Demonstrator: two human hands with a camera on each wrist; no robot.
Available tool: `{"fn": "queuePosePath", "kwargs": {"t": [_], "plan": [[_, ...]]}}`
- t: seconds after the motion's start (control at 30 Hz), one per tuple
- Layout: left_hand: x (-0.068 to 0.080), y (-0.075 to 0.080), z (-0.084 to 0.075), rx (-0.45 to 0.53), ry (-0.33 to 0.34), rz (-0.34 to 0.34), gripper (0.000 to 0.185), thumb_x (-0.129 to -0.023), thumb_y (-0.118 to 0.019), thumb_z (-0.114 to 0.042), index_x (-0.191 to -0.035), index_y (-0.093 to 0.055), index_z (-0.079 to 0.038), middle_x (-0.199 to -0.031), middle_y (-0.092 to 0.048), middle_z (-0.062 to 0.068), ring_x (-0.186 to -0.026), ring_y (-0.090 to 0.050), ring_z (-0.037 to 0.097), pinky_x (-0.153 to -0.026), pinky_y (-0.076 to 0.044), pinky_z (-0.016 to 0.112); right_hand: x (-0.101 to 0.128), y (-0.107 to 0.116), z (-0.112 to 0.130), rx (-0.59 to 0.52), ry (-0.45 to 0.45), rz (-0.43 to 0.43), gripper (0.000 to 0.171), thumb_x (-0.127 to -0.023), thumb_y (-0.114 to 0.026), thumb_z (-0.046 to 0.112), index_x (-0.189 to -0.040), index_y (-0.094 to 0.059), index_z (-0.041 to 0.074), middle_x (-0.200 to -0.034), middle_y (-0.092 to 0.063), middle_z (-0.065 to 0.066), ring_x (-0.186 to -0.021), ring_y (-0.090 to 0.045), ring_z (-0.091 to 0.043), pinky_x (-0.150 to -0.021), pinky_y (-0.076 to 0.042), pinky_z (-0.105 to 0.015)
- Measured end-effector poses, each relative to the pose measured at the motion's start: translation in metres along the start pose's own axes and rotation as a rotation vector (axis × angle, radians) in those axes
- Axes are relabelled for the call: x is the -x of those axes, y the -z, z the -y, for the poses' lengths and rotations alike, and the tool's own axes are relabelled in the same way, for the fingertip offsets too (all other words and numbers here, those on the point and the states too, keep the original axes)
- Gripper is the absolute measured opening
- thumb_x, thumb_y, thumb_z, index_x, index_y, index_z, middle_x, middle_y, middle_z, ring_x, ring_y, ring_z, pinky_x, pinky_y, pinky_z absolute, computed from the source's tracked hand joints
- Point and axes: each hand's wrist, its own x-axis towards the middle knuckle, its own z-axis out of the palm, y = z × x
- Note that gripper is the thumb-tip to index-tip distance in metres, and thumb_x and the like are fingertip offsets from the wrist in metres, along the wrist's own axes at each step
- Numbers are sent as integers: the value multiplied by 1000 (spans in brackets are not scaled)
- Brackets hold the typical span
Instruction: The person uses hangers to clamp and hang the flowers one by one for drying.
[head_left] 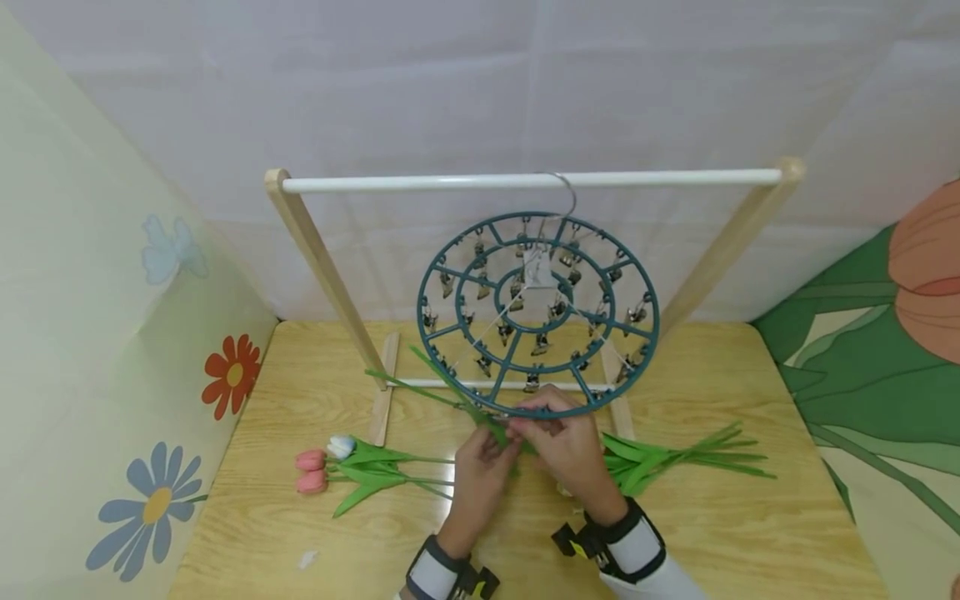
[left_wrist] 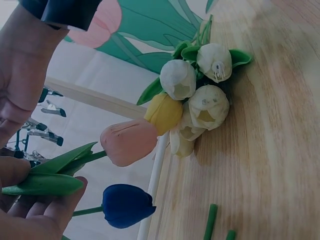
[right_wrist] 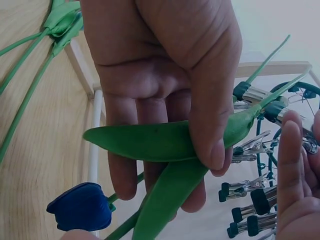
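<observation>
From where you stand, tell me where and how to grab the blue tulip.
Take the blue tulip by its green stem and leaves, not the soft bloom. The right hand already pinches a leaf there, thumb over fingers, and the left hand holds the leaves too. Come from the table side, since the clip hanger crowds the far side.

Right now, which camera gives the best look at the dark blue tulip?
The left wrist view: the dark blue tulip shows whole, bloom and stem, unblocked. The right wrist view also catches it, low in the corner, partly behind fingers. In the head view the hands hide it.
</observation>
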Motion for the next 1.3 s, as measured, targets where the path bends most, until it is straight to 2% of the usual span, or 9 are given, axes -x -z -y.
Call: {"fn": "queuePosePath", "kwargs": {"t": [0.37,0.63,0.87,1.1,1.23,1.3], "plan": [[0,0,0,-20,13,9,25,-94,-68,2,-118,-67,-2,-121,-74,18,-113,-72,32,-94,-61,30,-1,-3,-1,-28,-15,12,16,-86,-68,-18,-98,-63,-8,-94,-67,-18,-82,-74,-11,-71,-66,-29],[-2,1,-1,-12,35,15,25,-94,-67,4,-119,-67,0,-121,-74,19,-112,-73,32,-92,-62,31,1,-5,-2,-30,-22,6,16,-86,-68,-17,-98,-63,-9,-96,-66,-14,-83,-74,-11,-73,-66,-28],[-3,1,-3,-2,56,20,27,-95,-65,3,-122,-66,0,-122,-73,20,-111,-73,31,-91,-63,31,0,-6,-1,-28,-7,-6,16,-87,-68,-18,-99,-63,-9,-95,-65,-19,-82,-74,-12,-72,-66,-28],[-4,1,-3,-11,63,11,23,-96,-67,0,-119,-66,0,-117,-75,20,-103,-76,27,-84,-65,31,1,-6,0,10,-69,-6,19,-86,-70,-15,-101,-63,-6,-100,-66,-6,-88,-73,-9,-76,-65,-27],[-3,3,-2,-58,56,-18,24,-95,-70,-2,-118,-68,-1,-116,-75,19,-105,-75,29,-88,-64,29,5,-6,-2,41,-104,-7,26,-85,-72,-14,-110,-64,-9,-110,-66,-18,-96,-70,-6,-81,-63,-21],[-3,5,0,-82,44,-30,25,-94,-70,-1,-119,-68,-1,-118,-74,19,-108,-74,31,-91,-62,29,9,-5,-4,99,-121,-2,33,-85,-74,-12,-116,-65,-8,-117,-66,-23,-100,-68,-4,-83,-62,-19]]}}
